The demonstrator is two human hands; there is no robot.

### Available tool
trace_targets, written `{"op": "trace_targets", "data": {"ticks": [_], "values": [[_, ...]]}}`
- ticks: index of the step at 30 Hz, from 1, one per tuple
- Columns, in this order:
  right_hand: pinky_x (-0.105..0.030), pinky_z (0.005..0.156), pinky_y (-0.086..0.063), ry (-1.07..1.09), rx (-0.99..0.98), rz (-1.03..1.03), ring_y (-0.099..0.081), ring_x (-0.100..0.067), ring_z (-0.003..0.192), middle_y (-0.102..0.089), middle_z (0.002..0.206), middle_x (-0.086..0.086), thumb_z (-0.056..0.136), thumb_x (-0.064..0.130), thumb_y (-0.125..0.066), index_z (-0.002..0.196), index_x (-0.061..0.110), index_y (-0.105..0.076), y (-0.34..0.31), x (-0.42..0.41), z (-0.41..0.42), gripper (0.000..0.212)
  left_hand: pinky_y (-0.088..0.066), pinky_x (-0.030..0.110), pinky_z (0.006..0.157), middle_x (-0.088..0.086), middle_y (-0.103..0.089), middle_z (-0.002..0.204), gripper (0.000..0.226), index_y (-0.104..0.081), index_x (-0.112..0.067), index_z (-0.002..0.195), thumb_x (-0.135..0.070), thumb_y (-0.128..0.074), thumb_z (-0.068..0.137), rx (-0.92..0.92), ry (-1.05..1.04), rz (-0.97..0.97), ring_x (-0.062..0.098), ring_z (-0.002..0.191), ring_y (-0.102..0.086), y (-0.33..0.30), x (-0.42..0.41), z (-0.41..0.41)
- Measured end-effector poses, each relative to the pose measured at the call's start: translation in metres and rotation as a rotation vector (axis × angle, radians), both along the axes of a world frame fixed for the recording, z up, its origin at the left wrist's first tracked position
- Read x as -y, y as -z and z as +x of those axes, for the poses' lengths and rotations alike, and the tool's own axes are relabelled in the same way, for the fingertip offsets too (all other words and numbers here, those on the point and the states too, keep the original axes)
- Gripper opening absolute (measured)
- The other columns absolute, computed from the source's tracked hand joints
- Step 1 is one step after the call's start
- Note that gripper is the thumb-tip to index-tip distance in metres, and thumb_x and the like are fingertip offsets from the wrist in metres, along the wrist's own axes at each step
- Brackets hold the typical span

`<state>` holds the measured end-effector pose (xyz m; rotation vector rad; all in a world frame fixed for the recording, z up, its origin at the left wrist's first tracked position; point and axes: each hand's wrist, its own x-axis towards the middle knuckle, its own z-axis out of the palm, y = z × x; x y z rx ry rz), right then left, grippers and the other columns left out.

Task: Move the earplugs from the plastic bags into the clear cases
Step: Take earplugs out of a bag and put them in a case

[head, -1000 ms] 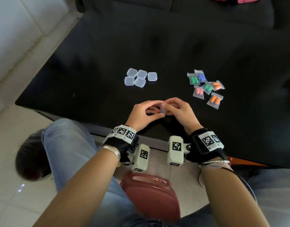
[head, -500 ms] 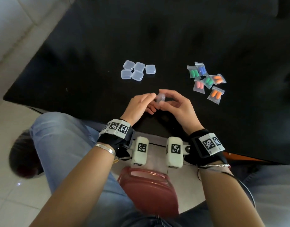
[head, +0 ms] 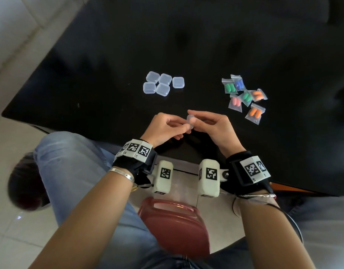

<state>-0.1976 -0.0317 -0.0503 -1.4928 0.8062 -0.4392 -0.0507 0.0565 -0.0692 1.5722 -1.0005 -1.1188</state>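
The glossy black rectangular surface (head: pixel 113 55) carries two separate clusters. Toward its left middle lie five small clear square plastic cases (head: pixel 163 85), closed and packed close together, some touching. Well apart to the right lies a loose heap of six small clear plastic bags (head: pixel 245 98), some overlapping, holding green, blue, pink and orange earplugs.

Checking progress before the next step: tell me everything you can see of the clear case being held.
The clear case is small, translucent plastic with rounded corners. It is pinched between the fingertips of the left hand and right hand, raised above the black table near its front edge. Fingers hide much of it; open or shut, and any contents, cannot be told.
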Motion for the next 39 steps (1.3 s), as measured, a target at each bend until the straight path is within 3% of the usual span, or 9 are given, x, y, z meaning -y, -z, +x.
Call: {"op": "trace_targets", "data": {"ticks": [9,16,20,23,25,27,31,35,39], "values": [[-0.022,0.085,-0.054,0.034,-0.164,-0.196,-0.069,-0.008,0.09,-0.074,0.093,0.0,0.081,0.015,-0.068,0.102,0.019,-0.072,0.001,-0.001,0.007,0.021,-0.055,0.02,0.067,0.009,-0.074,0.084,0.013,-0.072,-0.013,0.089,-0.008,-0.062,0.082,0.036,0.007,0.071,0.016,0.074,-0.069,0.001,0.004,-0.001],[-0.019,0.071,-0.056,0.143,0.023,0.124,-0.071,-0.009,0.082,-0.068,0.098,-0.009,0.094,-0.001,-0.046,0.101,0.009,-0.064,-0.004,0.01,-0.005,0.022,-0.054,0.021,0.062,0.009,-0.073,0.087,0.026,-0.07,-0.005,0.097,-0.018,-0.048,0.089,-0.2,-0.084,0.062,0.012,0.07,-0.068,-0.007,0.007,0.002],[-0.021,0.071,-0.058,0.162,0.033,0.165,-0.07,-0.013,0.075,-0.066,0.09,-0.013,0.093,-0.003,-0.046,0.098,0.007,-0.062,0.003,0.01,0.002,0.019,-0.054,0.017,0.057,0.004,-0.067,0.084,0.024,-0.064,-0.006,0.107,-0.014,-0.043,0.098,-0.102,-0.122,0.04,0.004,0.064,-0.063,-0.005,0.008,0.0],[-0.026,0.078,-0.057,0.207,-0.229,-0.187,-0.069,-0.014,0.083,-0.069,0.095,-0.011,0.09,0.004,-0.056,0.102,0.011,-0.063,0.01,0.014,0.004,0.015,-0.055,0.02,0.056,0.007,-0.066,0.089,0.032,-0.059,-0.01,0.117,-0.028,-0.04,0.099,-0.195,-0.176,0.085,0.011,0.067,-0.063,-0.009,0.01,0.0],[-0.028,0.081,-0.054,0.2,-0.402,-0.558,-0.067,-0.016,0.087,-0.071,0.095,-0.007,0.09,0.01,-0.057,0.105,0.011,-0.066,0.011,0.015,0.004,0.018,-0.056,0.022,0.056,0.007,-0.064,0.092,0.032,-0.058,-0.016,0.111,-0.04,-0.044,0.096,-0.187,-0.178,0.128,0.012,0.068,-0.064,-0.012,0.012,-0.001],[-0.028,0.079,-0.052,0.204,-0.425,-0.727,-0.067,-0.017,0.086,-0.071,0.093,-0.007,0.09,0.01,-0.055,0.106,0.009,-0.067,0.008,0.013,0.006,0.02,-0.056,0.023,0.057,0.008,-0.064,0.093,0.028,-0.059,-0.019,0.102,-0.043,-0.053,0.09,-0.141,-0.173,0.146,0.012,0.068,-0.064,-0.013,0.014,-0.003],[-0.019,0.075,-0.05,0.221,-0.35,-0.752,-0.066,-0.013,0.085,-0.07,0.093,-0.005,0.089,0.012,-0.057,0.104,0.01,-0.067,0.008,0.013,0.008,0.017,-0.057,0.022,0.061,0.009,-0.065,0.092,0.026,-0.06,-0.011,0.103,-0.026,-0.069,0.083,-0.07,-0.196,0.117,0.014,0.07,-0.066,-0.008,0.018,-0.006],[-0.005,0.071,-0.045,0.281,-0.319,-0.572,-0.06,-0.003,0.085,-0.068,0.098,0.0,0.091,0.013,-0.057,0.105,0.014,-0.066,0.011,0.021,0.005,0.016,-0.057,0.02,0.07,0.003,-0.068,0.09,0.018,-0.065,-0.011,0.1,-0.01,-0.069,0.082,0.064,-0.227,0.022,0.014,0.075,-0.068,-0.005,0.023,0.001],[-0.016,0.088,-0.037,0.231,-0.498,-0.657,-0.052,-0.013,0.102,-0.063,0.11,0.0,0.09,0.021,-0.06,0.108,0.018,-0.069,0.02,0.029,0.007,0.021,-0.057,0.021,0.072,0.001,-0.071,0.09,0.015,-0.068,-0.014,0.098,-0.013,-0.068,0.083,0.23,-0.322,0.026,0.011,0.077,-0.069,-0.001,0.036,0.008]]}}
